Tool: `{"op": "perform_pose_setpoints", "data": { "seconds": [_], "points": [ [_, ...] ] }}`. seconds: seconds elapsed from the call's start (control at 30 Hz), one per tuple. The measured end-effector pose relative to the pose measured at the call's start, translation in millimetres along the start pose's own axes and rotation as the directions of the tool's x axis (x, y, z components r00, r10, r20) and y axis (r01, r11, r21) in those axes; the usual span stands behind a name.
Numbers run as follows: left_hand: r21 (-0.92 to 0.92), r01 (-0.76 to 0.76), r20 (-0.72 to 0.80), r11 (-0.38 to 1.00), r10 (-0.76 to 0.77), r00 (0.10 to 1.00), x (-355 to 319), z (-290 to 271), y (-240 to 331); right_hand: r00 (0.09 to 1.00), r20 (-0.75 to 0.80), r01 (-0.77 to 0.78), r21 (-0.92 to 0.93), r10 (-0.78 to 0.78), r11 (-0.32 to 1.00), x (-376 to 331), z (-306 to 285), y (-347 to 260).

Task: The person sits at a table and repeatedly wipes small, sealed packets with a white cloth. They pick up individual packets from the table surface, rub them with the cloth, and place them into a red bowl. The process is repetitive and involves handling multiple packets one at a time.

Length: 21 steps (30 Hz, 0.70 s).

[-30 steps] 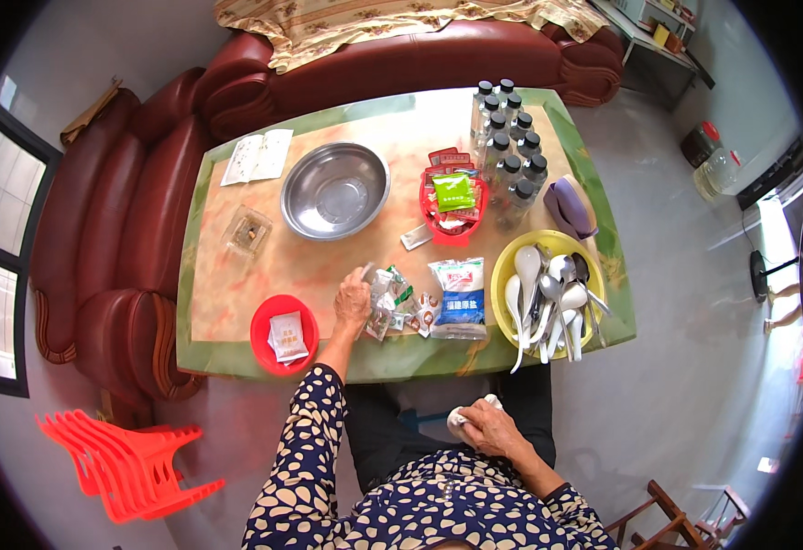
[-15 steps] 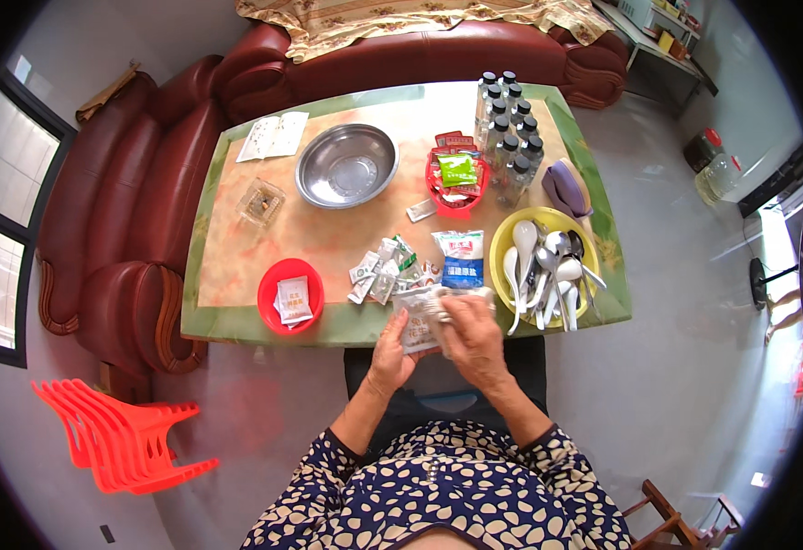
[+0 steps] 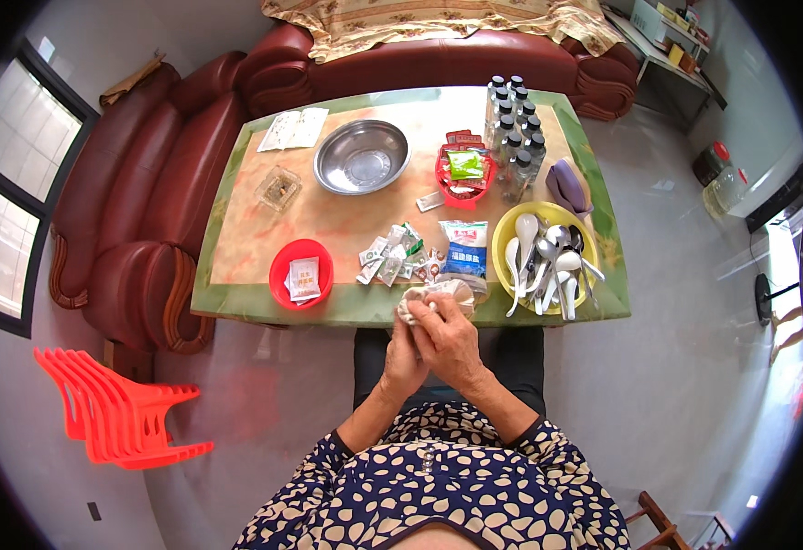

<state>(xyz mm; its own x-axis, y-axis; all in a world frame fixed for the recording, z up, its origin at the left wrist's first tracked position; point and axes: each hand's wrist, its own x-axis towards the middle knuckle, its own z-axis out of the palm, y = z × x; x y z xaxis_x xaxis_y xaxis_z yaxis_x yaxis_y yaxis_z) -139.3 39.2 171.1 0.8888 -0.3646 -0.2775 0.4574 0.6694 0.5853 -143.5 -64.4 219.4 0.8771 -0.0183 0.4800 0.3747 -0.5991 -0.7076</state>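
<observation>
While the right hand [image 3: 456, 346] grips a bunched white cloth [image 3: 440, 297] with bent fingers, the left hand [image 3: 405, 359] cups up beside it; whether its fingers grip anything is hidden. Held over the near edge of the table [image 3: 255, 234], the cloth has its long axis running roughly left to right. Just beyond sit a blue-and-white bag [image 3: 464, 249] and small sachets [image 3: 390, 255], between a red bowl [image 3: 278, 277] and a yellow bowl [image 3: 509, 226] of spoons.

the green-edged table [image 3: 346, 225] carries a steel bowl [image 3: 365, 161], bottles [image 3: 523, 167] and sachets [image 3: 389, 268].
</observation>
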Motion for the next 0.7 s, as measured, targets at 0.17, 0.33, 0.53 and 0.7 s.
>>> {"op": "perform_pose_setpoints", "data": {
  "seconds": [0.17,0.33,0.53,0.7],
  "points": [
    [-0.020,0.074,0.000,0.997,-0.074,0.997,-5.1,3.6,4.7,0.991,-0.005,-0.137,-0.095,0.137,0.986,-3.5,-17.9,17.4],
    [-0.182,0.050,0.002,0.982,-0.051,0.999,2.3,1.9,-0.5,0.998,0.039,-0.043,-0.138,0.048,0.989,-20.7,-20.0,13.0],
    [-0.244,0.103,0.076,0.964,-0.087,0.993,-1.1,0.8,8.2,0.960,0.267,-0.150,0.234,0.085,0.960,-45.9,-32.8,11.3],
    [-0.382,0.153,0.089,0.911,-0.128,0.988,-3.7,-3.9,3.7,0.984,0.049,-0.166,-0.100,0.171,0.981,-21.5,-42.5,14.9]
  ]
}}
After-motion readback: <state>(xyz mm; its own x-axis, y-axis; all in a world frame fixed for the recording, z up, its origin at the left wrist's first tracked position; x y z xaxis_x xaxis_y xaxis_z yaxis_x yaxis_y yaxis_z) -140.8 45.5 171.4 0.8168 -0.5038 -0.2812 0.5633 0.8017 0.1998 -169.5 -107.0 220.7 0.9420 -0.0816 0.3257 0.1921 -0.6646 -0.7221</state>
